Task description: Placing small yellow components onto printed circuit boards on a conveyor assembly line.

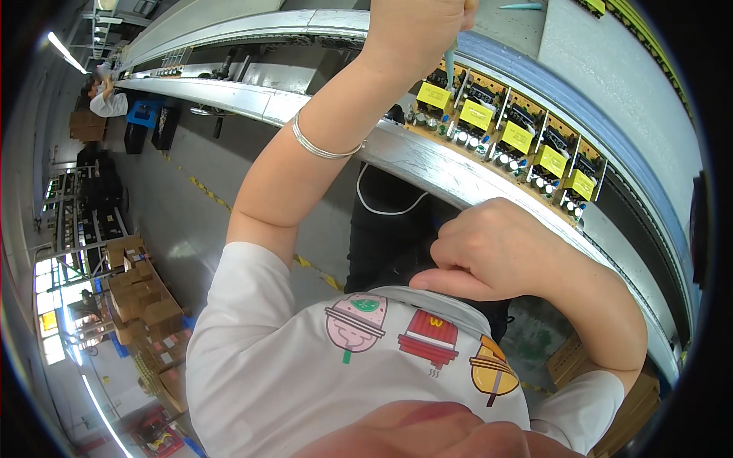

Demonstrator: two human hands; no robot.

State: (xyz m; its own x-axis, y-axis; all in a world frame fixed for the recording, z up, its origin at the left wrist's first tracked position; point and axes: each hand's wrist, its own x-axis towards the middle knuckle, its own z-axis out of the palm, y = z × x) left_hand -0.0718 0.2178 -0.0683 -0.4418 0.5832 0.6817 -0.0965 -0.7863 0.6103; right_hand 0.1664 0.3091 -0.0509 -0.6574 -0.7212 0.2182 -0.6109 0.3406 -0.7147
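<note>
My left hand reaches over the metal rail at the top of the view. Its fingers close around a slim teal pointed tool, whose tip points down at the leftmost part of a row of circuit boards. Yellow blocks, dark coils and small capacitors sit on these boards. The upper part of the tool is hidden by my hand. At the rail's near edge, in front of my body, my right hand is curled into a loose fist. Nothing shows in it.
A long silver rail runs along the front of the conveyor line. Beyond the boards lies a blue-grey edge strip. Another teal item rests on the far surface. Cardboard boxes are stacked at left; a person is far along the line.
</note>
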